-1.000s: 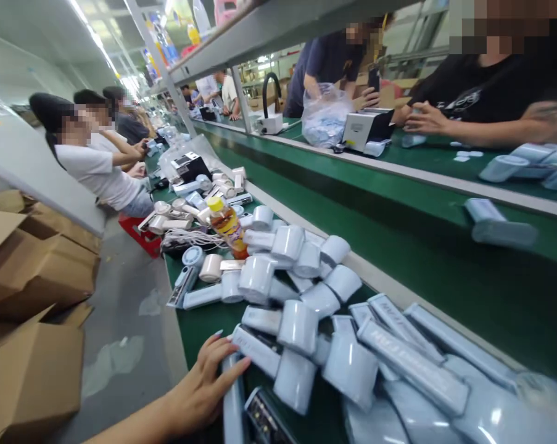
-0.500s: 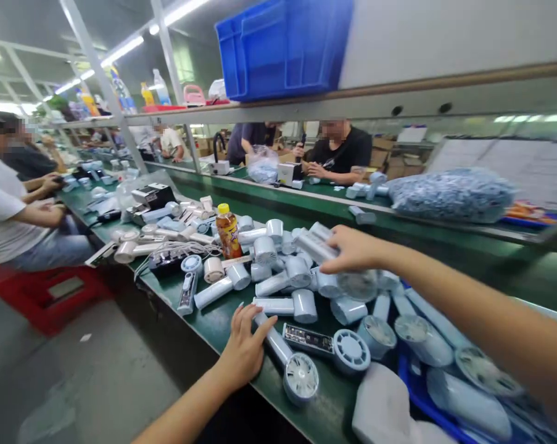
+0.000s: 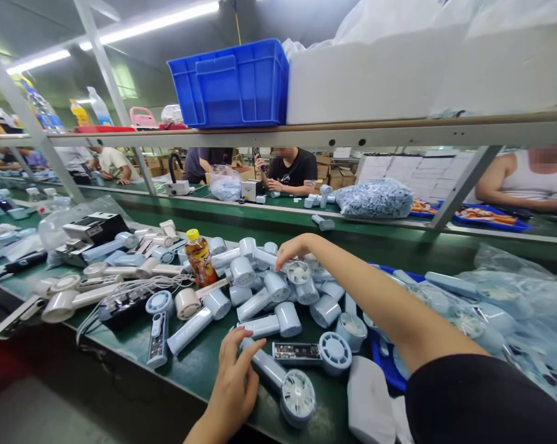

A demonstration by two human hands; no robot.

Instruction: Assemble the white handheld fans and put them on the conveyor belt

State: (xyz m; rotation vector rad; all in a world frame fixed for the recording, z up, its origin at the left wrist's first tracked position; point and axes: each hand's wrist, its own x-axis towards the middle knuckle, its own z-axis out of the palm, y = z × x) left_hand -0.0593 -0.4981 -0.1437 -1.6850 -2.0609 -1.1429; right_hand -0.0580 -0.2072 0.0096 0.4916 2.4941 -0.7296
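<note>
My right hand (image 3: 295, 249) reaches over the heap, its fingers bent down around a light-blue handheld fan (image 3: 299, 272) whose round grille faces up. Part of that fan is hidden by the hand. Near the bench edge, my left hand (image 3: 235, 373) has its fingers apart, the tips at the handle end of another light-blue handheld fan (image 3: 298, 394) lying on the green bench. Just behind that one is a fan with its handle open and a circuit board (image 3: 301, 351) showing. More light-blue fans (image 3: 278, 287) are heaped under my right hand.
A drink bottle (image 3: 199, 259) stands among the fans, beside white cables (image 3: 144, 287). At the right are a blue tray (image 3: 383, 364) and plastic-wrapped parts (image 3: 528, 327). A blue bin (image 3: 232, 86) sits on the shelf overhead. Co-workers sit across the bench.
The view has swung to the right. My right hand has lowered the fan onto the heap. My left hand stays by the same fan's handle.
</note>
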